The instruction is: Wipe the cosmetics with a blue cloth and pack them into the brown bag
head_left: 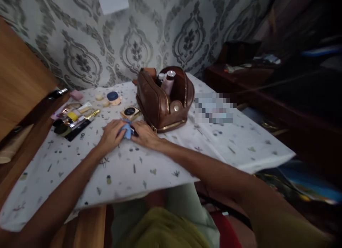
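Cloth (128,131), light blue, crumpled, beside a dark object (134,132).

No legible text, brands or numbers anywhere in view: print on the bottle (167,86), blue-lidded jar (114,98) and gold-edged case (130,112) too small or blurred, pixelated patch (215,108) unreadable.

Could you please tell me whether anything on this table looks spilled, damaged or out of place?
I see nothing spilled or damaged. On the table, the cosmetics at left lie jumbled in a loose pile, and a patch beside the brown bag is pixelated, hiding what is there.
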Motion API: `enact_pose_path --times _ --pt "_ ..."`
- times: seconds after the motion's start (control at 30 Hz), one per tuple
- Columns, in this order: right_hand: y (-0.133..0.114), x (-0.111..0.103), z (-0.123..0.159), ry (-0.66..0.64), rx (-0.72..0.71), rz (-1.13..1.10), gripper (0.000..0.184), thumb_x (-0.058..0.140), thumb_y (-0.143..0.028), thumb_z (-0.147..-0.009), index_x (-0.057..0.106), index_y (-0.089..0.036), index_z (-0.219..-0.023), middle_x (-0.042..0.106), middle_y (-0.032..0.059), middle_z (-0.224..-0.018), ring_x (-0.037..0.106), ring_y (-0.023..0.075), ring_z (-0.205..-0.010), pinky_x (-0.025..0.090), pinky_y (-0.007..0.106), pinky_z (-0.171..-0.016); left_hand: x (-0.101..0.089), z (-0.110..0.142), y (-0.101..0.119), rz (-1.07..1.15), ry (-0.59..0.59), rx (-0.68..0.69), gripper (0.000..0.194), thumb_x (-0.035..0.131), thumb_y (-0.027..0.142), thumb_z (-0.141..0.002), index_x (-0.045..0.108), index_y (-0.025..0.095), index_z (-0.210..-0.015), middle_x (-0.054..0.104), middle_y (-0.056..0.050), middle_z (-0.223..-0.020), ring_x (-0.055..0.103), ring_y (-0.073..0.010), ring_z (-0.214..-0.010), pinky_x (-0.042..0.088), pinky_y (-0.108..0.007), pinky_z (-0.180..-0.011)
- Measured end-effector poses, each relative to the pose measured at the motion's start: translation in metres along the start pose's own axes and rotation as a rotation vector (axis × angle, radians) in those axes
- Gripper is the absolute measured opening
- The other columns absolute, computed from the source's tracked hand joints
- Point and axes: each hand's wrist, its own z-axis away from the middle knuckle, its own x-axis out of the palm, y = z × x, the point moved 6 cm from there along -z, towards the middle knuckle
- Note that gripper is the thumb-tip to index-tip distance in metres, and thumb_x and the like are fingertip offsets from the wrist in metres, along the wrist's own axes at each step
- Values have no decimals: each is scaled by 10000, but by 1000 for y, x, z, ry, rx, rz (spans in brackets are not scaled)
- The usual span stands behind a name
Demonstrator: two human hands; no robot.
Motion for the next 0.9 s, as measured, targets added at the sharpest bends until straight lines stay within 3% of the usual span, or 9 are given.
enact_pose_path --times 0.2,0.4,0.6,0.77,0.9 --pt "8 4 0 15 -57 -26 341 578 -244 -928 487 -83 -1214 606 151 -1169 572 270 -1096 451 418 -978 3 -2 -9 -151 10 -28 368 289 376 -961 551 162 -1104 622 -133 -1118 532 -260 -1084 410 -413 -1022" --pt "3 -14 47 -47 -172 47 504 642 -225 -893 382 -131 -1315 510 145 -1259 539 281 -1189 455 434 -1043 -1 -1 4 -222 11 -51 335 296 324 -961 515 113 -1101 609 -142 -1125 516 -259 -1090 394 -443 -1025" --pt "-3 -25 88 -29 -162 160 358 506 -247 -986 420 -104 -1302 507 182 -1303 524 265 -1211 423 425 -1086 -5 1 13 -220 33 -113 313 317 288 -940 543 153 -1111 598 -104 -1103 519 -260 -1093 363 -403 -1022" --pt "-6 -25 90 -23 -147 196 340 487 -241 -994 445 -91 -1296 514 177 -1296 521 243 -1207 413 381 -1085 -7 3 21 -358 -7 -136 275 329 233 -945 495 101 -1120 608 -140 -1094 510 -273 -1085 403 -415 -983" --pt "-6 -25 89 -6 -154 207 292 482 -235 -993 477 -106 -1255 525 160 -1271 533 234 -1178 406 381 -1086 -7 3 19 -316 11 -126 272 334 248 -950 502 117 -1118 615 -119 -1100 506 -257 -1094 391 -402 -971"
